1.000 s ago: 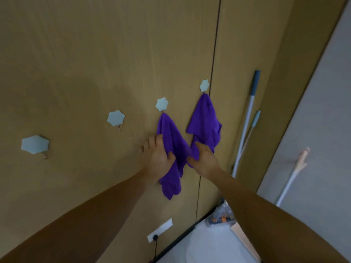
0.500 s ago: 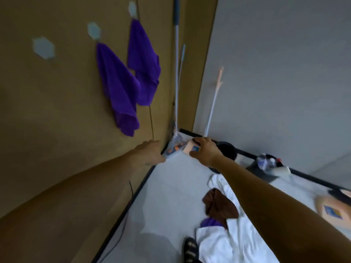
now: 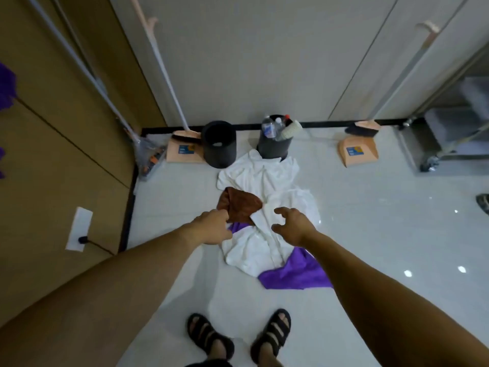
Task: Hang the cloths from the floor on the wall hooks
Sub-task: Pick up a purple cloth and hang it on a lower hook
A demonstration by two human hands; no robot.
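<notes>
A pile of cloths lies on the pale floor: a large white cloth (image 3: 267,178), a brown cloth (image 3: 242,205) on top of it, and a purple cloth (image 3: 293,274) sticking out at the near side. My left hand (image 3: 211,229) hovers at the brown cloth's left edge with loosely curled fingers, holding nothing I can see. My right hand (image 3: 291,225) hangs over the white cloth, fingers spread and empty. A hung purple cloth (image 3: 5,88) shows at the left edge on the wooden wall. The hooks are out of view.
Two black bins (image 3: 219,144) (image 3: 272,147) stand behind the pile, the right one holding bottles and a brush. Dustpans (image 3: 358,152) and long-handled brooms (image 3: 164,72) line the back wall. A metal cart (image 3: 449,133) stands right, a plugged wall socket (image 3: 79,229) left. My sandalled feet (image 3: 209,337) are near.
My view has swung from the wall and its two hung purple cloths down to the floor pile. Both hands left the wall and now reach down over the cloths.
</notes>
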